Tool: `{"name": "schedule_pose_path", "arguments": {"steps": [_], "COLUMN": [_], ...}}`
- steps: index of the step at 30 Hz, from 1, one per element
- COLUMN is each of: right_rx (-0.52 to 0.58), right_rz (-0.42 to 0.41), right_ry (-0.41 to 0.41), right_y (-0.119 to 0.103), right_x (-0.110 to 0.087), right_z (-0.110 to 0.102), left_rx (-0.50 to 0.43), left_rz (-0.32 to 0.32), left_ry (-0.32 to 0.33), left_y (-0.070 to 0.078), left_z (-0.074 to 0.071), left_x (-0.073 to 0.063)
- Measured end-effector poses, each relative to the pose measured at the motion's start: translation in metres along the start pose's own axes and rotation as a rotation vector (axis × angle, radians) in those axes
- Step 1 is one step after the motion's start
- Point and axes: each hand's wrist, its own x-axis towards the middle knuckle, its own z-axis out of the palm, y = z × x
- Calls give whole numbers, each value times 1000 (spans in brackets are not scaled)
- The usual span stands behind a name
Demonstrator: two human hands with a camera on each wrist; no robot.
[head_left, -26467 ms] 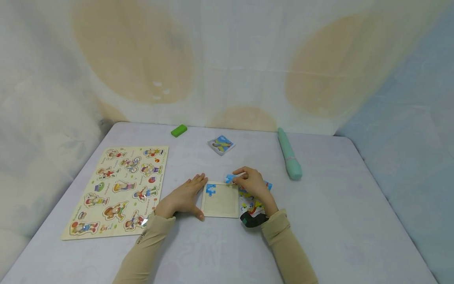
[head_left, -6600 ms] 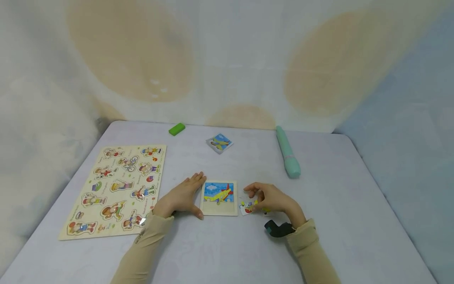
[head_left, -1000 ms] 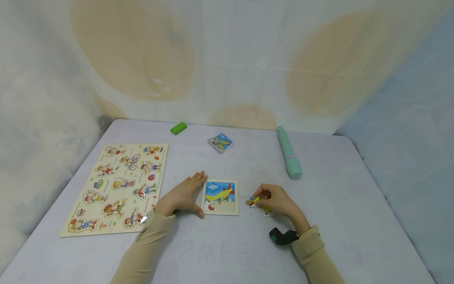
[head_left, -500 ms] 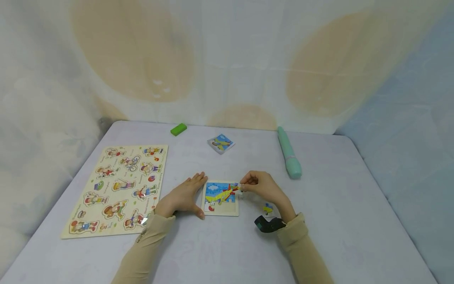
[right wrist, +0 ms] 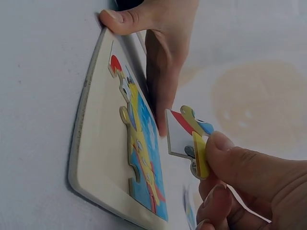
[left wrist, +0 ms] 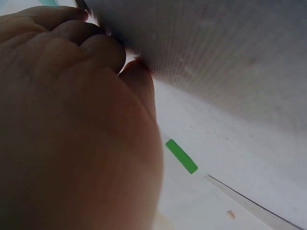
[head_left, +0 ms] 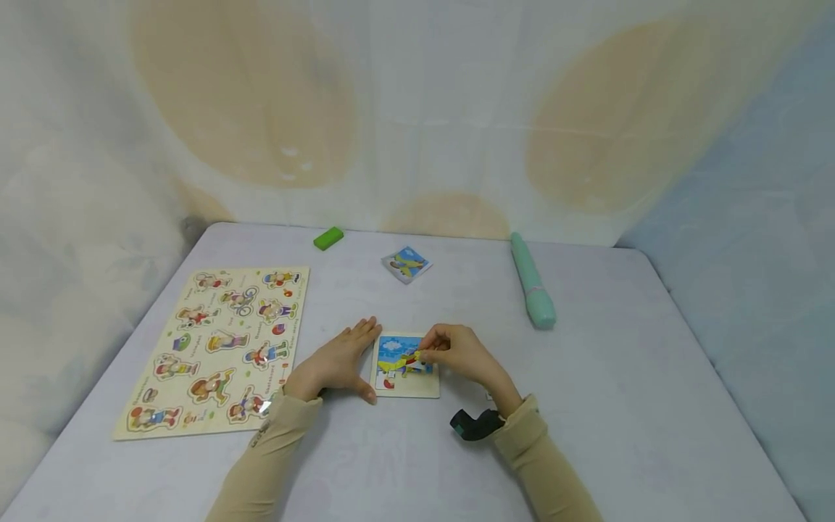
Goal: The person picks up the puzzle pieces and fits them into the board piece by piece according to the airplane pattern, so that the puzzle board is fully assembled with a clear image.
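Note:
A small wooden jigsaw tray (head_left: 417, 393) lies in the middle of the table, its upper part filled with a yellow aeroplane on blue sky. One piece with a red shape sits in its lower left; bare wood shows beside it. My left hand (head_left: 335, 366) rests spread along the tray's left edge, thumb at the near corner. Over the tray's right half, my right hand (head_left: 459, 353) pinches a jigsaw piece (right wrist: 180, 136) between thumb and fingers. In the right wrist view this piece is tilted and raised off the tray, showing yellow, red and white. Another loose piece (head_left: 489, 396) is mostly hidden behind the right wrist.
A large picture puzzle board (head_left: 222, 348) with small figures lies at left. Toward the back are a green block (head_left: 328, 238), a small aeroplane picture card (head_left: 407, 265) and a long mint-green tapered object (head_left: 532, 283). Curtain-like cloth surrounds the table's far edges.
My right hand has picked up the jigsaw piece from the table right of the tray and carried it left over the tray. The left hand has stayed in place.

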Motion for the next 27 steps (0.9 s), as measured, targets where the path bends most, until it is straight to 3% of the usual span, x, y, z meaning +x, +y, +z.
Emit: {"name": "schedule_pose_path", "arguments": {"steps": [17,27], "right_rx": [-38,-71], "right_rz": [-42,-25], "right_ry": [-53,-93], "right_y": [0,-1], "right_x": [3,1], "right_z": [27,28], "left_rx": [2,7], "left_rz": [10,14], "left_ry": [16,16], "left_y": [-2,0], "left_z": [2,1], "left_x": [1,-1]}}
